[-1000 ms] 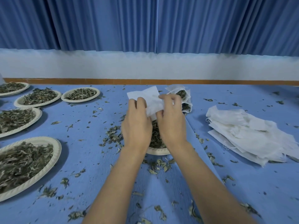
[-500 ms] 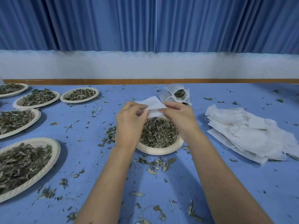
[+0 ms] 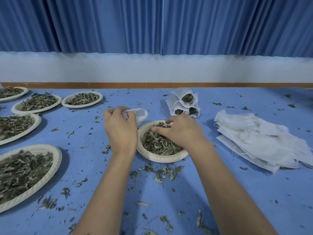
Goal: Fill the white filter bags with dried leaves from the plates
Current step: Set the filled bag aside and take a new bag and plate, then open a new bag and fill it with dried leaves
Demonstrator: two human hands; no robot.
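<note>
My left hand (image 3: 120, 128) grips the mouth of a white filter bag (image 3: 139, 114), held just left of a cream paper plate (image 3: 153, 156) full of dried leaves (image 3: 157, 145). My right hand (image 3: 180, 131) lies in that plate with its fingers curled into the leaves at the far rim. Behind the plate lie three filled bags (image 3: 185, 103), their open ends showing leaves. A pile of flat white filter bags (image 3: 257, 139) lies to the right.
Several more plates of dried leaves stand at the left: a near plate (image 3: 55, 160), a middle plate (image 3: 36, 123) and far plates (image 3: 100, 99). Loose leaf bits litter the blue table (image 3: 237, 192). A white wall and blue curtain run behind.
Both hands held the bag up a second ago. The right hand has let go and dropped into the plate's leaves. The left hand has moved left with the bag.
</note>
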